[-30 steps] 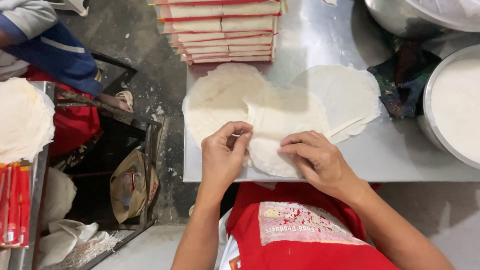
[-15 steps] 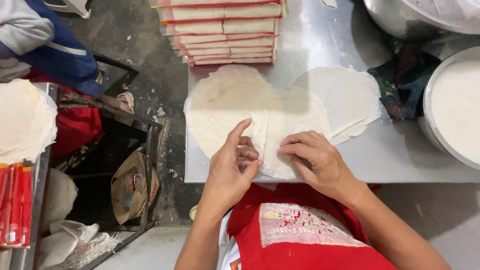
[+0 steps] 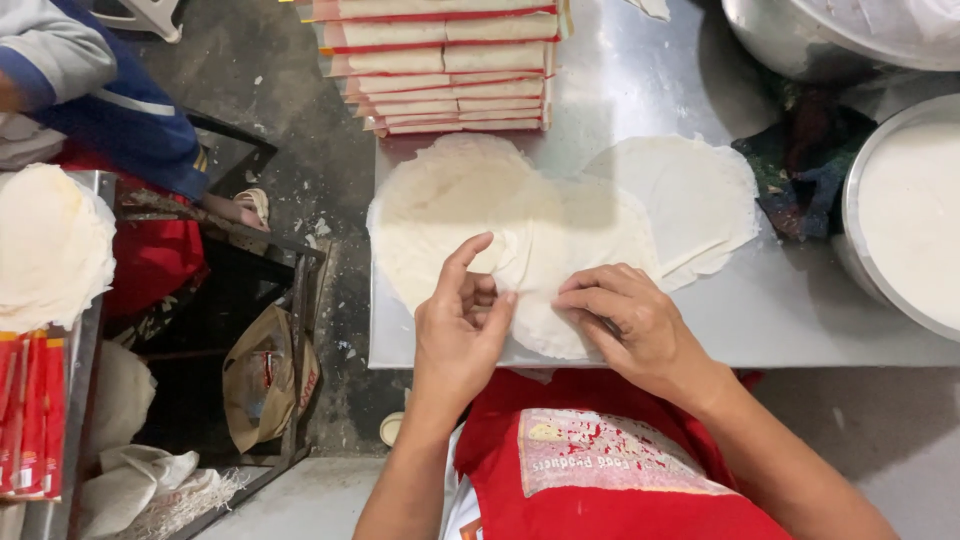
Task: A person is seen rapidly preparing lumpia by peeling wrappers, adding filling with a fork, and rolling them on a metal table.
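Observation:
Thin round white wrapper sheets lie overlapped on a steel table [image 3: 800,320]: one stack at the left [image 3: 440,200], a middle sheet [image 3: 590,245], another at the right [image 3: 690,190]. My left hand [image 3: 462,325] pinches the edge of the middle sheet between thumb and fingers, near the table's front edge. My right hand [image 3: 630,320] presses flat on the same sheet, fingers pointing left and nearly meeting the left hand.
A stack of packed wrappers in red-edged packs [image 3: 450,65] stands at the table's back. A round metal tub of white batter [image 3: 910,210] sits right, a dark cloth [image 3: 800,170] beside it. Another person's sleeve [image 3: 90,80] and a wrapper pile [image 3: 45,250] are left.
My left hand has shifted from flat on the sheets to pinching the edge of the middle sheet. The right hand stays pressed in place. The other person's arm moved slightly.

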